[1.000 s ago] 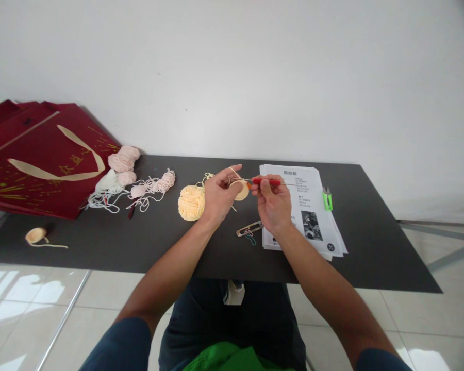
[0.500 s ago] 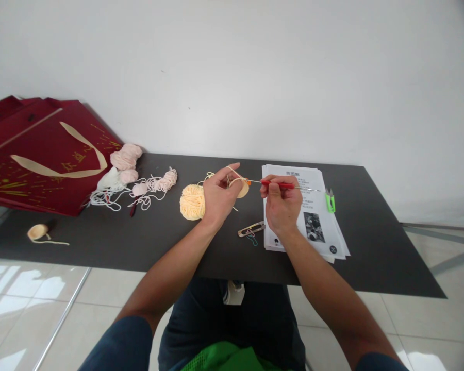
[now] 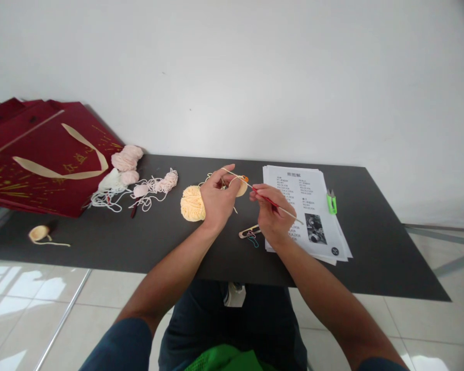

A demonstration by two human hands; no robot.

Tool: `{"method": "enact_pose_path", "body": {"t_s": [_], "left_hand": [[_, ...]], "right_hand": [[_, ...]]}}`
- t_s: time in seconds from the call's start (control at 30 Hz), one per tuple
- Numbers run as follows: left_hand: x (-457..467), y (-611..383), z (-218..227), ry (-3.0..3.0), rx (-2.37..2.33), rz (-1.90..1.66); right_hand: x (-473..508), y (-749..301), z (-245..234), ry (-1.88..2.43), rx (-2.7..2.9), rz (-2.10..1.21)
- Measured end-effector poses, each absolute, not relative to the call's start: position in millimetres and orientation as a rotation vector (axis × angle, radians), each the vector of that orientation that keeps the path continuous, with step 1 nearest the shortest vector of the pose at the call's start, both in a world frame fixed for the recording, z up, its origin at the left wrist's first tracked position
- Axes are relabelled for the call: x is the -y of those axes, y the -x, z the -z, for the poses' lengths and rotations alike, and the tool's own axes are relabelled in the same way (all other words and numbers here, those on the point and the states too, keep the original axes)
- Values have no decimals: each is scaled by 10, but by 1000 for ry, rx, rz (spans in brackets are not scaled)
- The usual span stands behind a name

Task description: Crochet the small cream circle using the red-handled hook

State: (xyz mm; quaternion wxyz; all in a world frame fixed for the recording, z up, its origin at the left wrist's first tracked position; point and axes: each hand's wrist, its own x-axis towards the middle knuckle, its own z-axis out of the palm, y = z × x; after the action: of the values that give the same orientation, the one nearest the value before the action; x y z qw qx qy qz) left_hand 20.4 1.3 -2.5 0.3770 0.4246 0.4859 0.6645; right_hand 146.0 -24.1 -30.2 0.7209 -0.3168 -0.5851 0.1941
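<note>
My left hand (image 3: 219,201) pinches a small pale-yellow crochet piece (image 3: 242,189), with a strand of yarn running over the raised index finger. An orange stitch marker (image 3: 245,179) shows at the top of the piece. In my right hand (image 3: 275,212) is a crochet hook (image 3: 269,201) with a red grip, its tip up at the piece near the marker. Whether the tip is inside a stitch is too small to tell. The yellow yarn ball (image 3: 192,204) rests just left of my left hand, partly behind it.
Printed sheets (image 3: 313,196) lie under my right hand, green thread snips (image 3: 331,201) on their right edge. Other snips (image 3: 249,232) and looped markers lie nearer me. Leftward are pink yarn (image 3: 166,181), white yarn (image 3: 110,181), a cream crocheted cup (image 3: 39,233) and red bags (image 3: 42,154).
My right hand has moved left and slightly down, tilting the hook so its tip points up and left at the piece. My left hand stays nearly in place.
</note>
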Motion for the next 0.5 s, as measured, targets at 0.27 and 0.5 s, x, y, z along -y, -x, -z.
{"method": "enact_pose_path", "body": {"t_s": [0.27, 0.5], "left_hand": [[-73, -213, -22, -737, -955, -1578], [-136, -74, -108, -628, -727, -1316]], "right_hand": [[235, -1500, 342, 720, 1448, -353], [190, -1459, 276, 745, 1186, -696]]}}
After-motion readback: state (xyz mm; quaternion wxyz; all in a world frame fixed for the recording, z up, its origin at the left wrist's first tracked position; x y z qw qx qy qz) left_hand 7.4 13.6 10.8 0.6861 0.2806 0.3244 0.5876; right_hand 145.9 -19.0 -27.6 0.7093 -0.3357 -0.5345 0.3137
